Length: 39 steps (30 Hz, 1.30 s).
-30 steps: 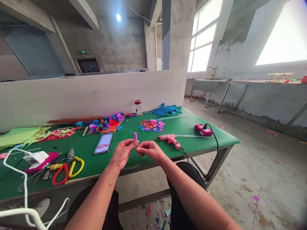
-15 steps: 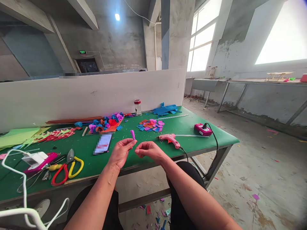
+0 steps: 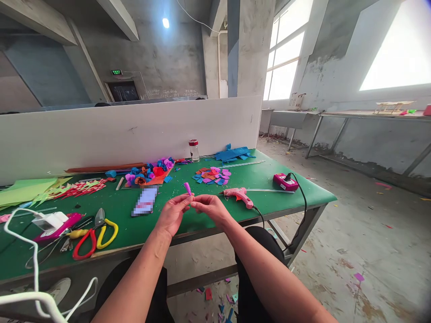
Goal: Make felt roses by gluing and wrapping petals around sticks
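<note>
My left hand [image 3: 173, 214] pinches a small rolled pink foam piece [image 3: 187, 188] that sticks up above its fingertips. My right hand [image 3: 211, 208] is closed in a pinch right beside it, fingertips meeting the left hand's at the base of the pink roll. Both hands hover over the front edge of the green table [image 3: 202, 220]. A pink hot glue gun [image 3: 239, 195] lies just right of my right hand. Loose cut foam petals [image 3: 212, 175] lie behind the hands.
Finished foam flowers [image 3: 151, 170] sit at the back by a white divider board [image 3: 128, 130]. Red and yellow scissors [image 3: 94, 235], a white charger [image 3: 50, 220] and cables lie at the left. A glass jar [image 3: 193, 150], blue foam scraps [image 3: 232, 154] and a pink power strip [image 3: 285, 181] stand at the right.
My right hand has moved left and up until its fingertips meet the left hand at the pink roll. The roll has tilted slightly.
</note>
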Motion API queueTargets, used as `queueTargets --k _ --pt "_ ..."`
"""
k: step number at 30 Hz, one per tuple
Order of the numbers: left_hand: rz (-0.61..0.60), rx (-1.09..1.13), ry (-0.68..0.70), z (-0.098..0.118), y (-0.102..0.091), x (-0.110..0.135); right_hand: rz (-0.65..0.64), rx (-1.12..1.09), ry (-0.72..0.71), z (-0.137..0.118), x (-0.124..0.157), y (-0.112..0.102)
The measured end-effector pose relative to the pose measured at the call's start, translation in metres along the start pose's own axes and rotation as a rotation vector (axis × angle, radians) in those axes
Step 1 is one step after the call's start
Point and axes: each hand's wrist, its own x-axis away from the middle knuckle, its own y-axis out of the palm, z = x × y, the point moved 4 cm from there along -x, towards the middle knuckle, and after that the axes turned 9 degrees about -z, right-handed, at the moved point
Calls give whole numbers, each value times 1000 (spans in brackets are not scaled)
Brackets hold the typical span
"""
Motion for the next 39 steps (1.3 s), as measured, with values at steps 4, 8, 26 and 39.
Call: queueTargets --k 4,8,26,39 --pt "42 -1 11 -3 -2 -2 -29 43 12 5 -1 6" --pt "248 9 134 10 -26 -5 -50 136 112 12 2 4" --pt "87 77 92 18 -34 -2 -897 501 -86 0 39 62" --pt "-80 14 110 17 -21 1 -404 307 20 -23 26 18"
